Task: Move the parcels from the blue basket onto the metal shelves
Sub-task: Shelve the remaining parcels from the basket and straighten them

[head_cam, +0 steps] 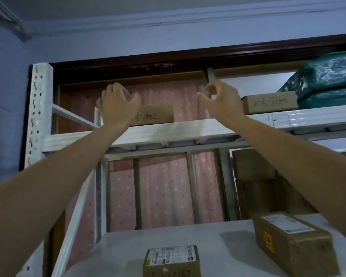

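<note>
White metal shelves [180, 128] against pink curtain, labelled parcels on the near lower shelf at 5–6 o'clock, my left hand [116, 105] and right hand [221, 99] loosely curled, empty, either side of the top-shelf parcel [155, 114] at 12, likely just placed; next, probably back to the unseen basket.

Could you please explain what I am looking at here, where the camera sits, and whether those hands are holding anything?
One camera, worn on a person's head, looks up at white metal shelves. Both bare arms reach to the top shelf. The left hand is by a cardboard box with handwriting; whether it touches the box is unclear. The right hand is loosely curled and holds nothing. Further right sit another marked box and a green plastic bag. Two labelled parcels lie on the lower shelf.
</note>
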A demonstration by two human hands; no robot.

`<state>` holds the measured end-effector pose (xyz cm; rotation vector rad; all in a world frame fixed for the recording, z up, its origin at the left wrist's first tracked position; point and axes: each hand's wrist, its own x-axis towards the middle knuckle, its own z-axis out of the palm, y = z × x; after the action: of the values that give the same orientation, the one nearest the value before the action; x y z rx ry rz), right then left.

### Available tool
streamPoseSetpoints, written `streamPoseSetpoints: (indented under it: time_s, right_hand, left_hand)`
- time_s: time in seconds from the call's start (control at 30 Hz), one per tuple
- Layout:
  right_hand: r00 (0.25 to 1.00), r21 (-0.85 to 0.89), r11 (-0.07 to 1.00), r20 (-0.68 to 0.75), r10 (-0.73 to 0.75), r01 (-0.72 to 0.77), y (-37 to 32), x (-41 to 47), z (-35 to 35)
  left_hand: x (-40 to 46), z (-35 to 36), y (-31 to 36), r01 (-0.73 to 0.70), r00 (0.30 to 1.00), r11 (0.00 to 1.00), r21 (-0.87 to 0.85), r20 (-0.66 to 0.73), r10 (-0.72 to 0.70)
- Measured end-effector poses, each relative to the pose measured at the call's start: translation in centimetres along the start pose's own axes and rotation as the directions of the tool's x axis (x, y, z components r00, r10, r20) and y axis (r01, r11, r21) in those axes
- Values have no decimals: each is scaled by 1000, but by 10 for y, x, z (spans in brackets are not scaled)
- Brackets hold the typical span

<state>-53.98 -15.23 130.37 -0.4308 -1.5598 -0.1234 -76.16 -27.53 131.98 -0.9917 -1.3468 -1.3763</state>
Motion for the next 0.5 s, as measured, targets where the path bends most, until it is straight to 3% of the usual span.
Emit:
streamPoseSetpoints:
  time_s: [0.1, 0.23, 0.37, 0.5]
  right_hand:
    - [999, -21, 1000, -41, 0, -1, 40, 23, -61]
    - [994, -77, 992, -57, 91, -95, 122, 33, -132]
    - [960, -99, 957, 48, 277, -272, 203, 32, -164]
    - [927, -162, 933, 147, 346, -322, 244, 26, -156]
  left_hand:
    - [-9, 27, 84, -49, 993, 962, -267, 92, 76]
    - [-44, 94, 169, 68, 906, 952, -299, 417, 66]
    - [-73, 150, 199, 113, 812, 993, -38, 580, -70]
    - [-85, 174, 204, 14, 838, 960, 281, 520, -165]
